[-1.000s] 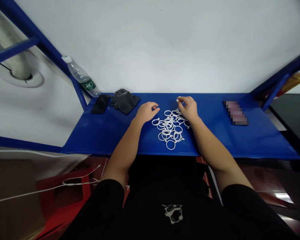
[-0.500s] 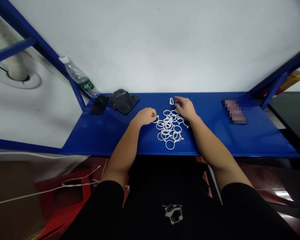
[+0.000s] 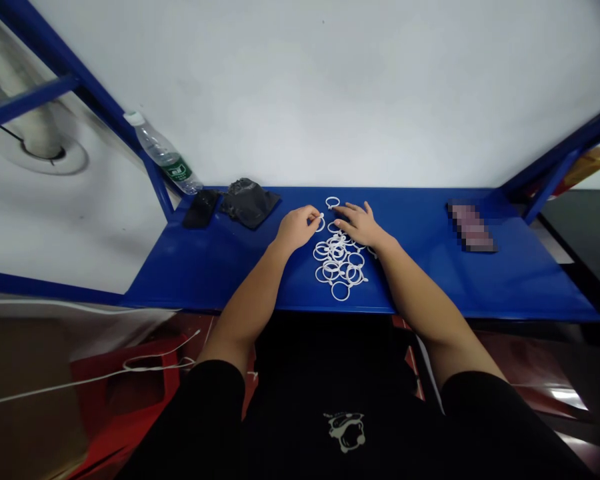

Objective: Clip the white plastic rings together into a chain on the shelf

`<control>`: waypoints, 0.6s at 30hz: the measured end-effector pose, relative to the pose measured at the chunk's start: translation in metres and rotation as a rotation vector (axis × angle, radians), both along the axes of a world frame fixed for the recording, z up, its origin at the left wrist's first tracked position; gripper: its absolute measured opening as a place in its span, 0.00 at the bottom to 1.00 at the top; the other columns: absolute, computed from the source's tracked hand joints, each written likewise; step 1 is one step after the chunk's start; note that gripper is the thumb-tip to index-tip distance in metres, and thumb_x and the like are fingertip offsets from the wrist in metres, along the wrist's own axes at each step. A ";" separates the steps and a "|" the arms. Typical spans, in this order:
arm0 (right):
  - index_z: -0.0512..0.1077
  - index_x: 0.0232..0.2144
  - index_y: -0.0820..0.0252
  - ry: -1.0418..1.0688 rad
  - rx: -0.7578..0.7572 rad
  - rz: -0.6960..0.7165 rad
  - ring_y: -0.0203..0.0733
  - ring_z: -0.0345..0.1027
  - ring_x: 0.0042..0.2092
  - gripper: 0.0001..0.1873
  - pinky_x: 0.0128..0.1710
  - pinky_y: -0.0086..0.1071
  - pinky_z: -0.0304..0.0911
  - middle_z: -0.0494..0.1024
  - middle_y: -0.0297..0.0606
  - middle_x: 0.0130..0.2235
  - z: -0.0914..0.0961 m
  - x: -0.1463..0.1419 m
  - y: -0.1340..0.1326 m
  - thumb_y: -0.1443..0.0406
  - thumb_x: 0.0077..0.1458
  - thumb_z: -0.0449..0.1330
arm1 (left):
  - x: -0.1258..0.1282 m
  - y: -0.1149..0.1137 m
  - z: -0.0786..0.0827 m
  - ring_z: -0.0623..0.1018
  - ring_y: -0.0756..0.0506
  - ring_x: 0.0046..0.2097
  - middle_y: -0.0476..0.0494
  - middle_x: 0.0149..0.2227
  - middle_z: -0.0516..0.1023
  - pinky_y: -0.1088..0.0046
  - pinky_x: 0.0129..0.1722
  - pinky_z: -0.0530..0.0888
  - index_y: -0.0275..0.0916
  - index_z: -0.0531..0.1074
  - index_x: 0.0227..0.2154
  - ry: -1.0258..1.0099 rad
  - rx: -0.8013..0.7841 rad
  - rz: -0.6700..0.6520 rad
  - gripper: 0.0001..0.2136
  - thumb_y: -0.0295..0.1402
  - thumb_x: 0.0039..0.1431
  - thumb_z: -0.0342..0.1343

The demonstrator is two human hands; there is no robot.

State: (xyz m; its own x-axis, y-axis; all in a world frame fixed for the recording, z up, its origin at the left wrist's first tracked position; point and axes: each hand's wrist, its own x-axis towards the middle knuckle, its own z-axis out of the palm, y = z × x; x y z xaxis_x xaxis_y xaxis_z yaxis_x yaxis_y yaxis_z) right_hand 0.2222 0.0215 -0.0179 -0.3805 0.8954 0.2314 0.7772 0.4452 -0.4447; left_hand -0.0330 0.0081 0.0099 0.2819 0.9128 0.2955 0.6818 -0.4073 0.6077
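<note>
My left hand (image 3: 300, 227) is closed in a pinch on a thin white ring (image 3: 323, 225) with a small knob. To its right, my right hand (image 3: 361, 224) has its fingers spread, palm down, over the far side of a pile of white rings (image 3: 337, 252). One separate white ring (image 3: 333, 198) lies beyond the pile, close to the right fingertips; whether they touch it I cannot tell. Part of the pile is hidden under my right hand. The rings overlap on the blue table (image 3: 415, 267), and several show small knobs.
At the back left are a dark pouch (image 3: 250, 202), a black phone (image 3: 201, 209) and a clear bottle (image 3: 163, 155) with a green label. A pixelated flat item (image 3: 471, 227) lies at the right. Blue frame bars rise at both sides, with a white wall behind.
My left hand has moved away from me and slightly right, with a ring in its pinch. My right hand has shifted left and down. The separate ring went from upright to lying, farther left.
</note>
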 end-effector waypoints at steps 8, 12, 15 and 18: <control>0.81 0.60 0.53 0.132 0.136 0.091 0.61 0.79 0.59 0.25 0.72 0.67 0.57 0.87 0.48 0.58 0.012 -0.003 -0.009 0.49 0.75 0.55 | 0.010 0.001 -0.015 0.85 0.44 0.43 0.43 0.42 0.87 0.67 0.47 0.79 0.41 0.84 0.44 -0.077 0.195 -0.130 0.05 0.26 0.71 0.66; 0.81 0.56 0.54 0.161 0.157 0.175 0.58 0.80 0.55 0.21 0.69 0.61 0.61 0.89 0.47 0.53 0.013 -0.011 -0.014 0.54 0.75 0.54 | 0.015 0.000 -0.021 0.85 0.45 0.44 0.43 0.43 0.87 0.68 0.48 0.80 0.41 0.84 0.44 -0.114 0.222 -0.180 0.05 0.25 0.72 0.65; 0.81 0.53 0.56 0.184 0.165 0.204 0.55 0.81 0.50 0.19 0.63 0.55 0.67 0.89 0.47 0.49 0.012 -0.013 -0.015 0.56 0.75 0.53 | 0.016 0.000 -0.023 0.85 0.45 0.44 0.43 0.44 0.87 0.68 0.48 0.80 0.41 0.84 0.45 -0.116 0.237 -0.194 0.06 0.25 0.72 0.64; 0.81 0.51 0.57 0.202 0.168 0.225 0.54 0.80 0.46 0.18 0.54 0.48 0.71 0.88 0.46 0.45 0.013 -0.012 -0.014 0.57 0.74 0.54 | 0.017 0.000 -0.024 0.86 0.45 0.44 0.43 0.44 0.87 0.69 0.48 0.81 0.41 0.84 0.45 -0.127 0.250 -0.201 0.06 0.24 0.72 0.65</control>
State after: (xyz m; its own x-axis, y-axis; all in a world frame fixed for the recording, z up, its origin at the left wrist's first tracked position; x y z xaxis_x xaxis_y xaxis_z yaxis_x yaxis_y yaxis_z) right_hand 0.2105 0.0072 -0.0053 -0.4956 0.7370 0.4595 0.5551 0.6757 -0.4851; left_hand -0.0162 0.0083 -0.0144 0.3952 0.7377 0.5473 0.4983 -0.6727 0.5469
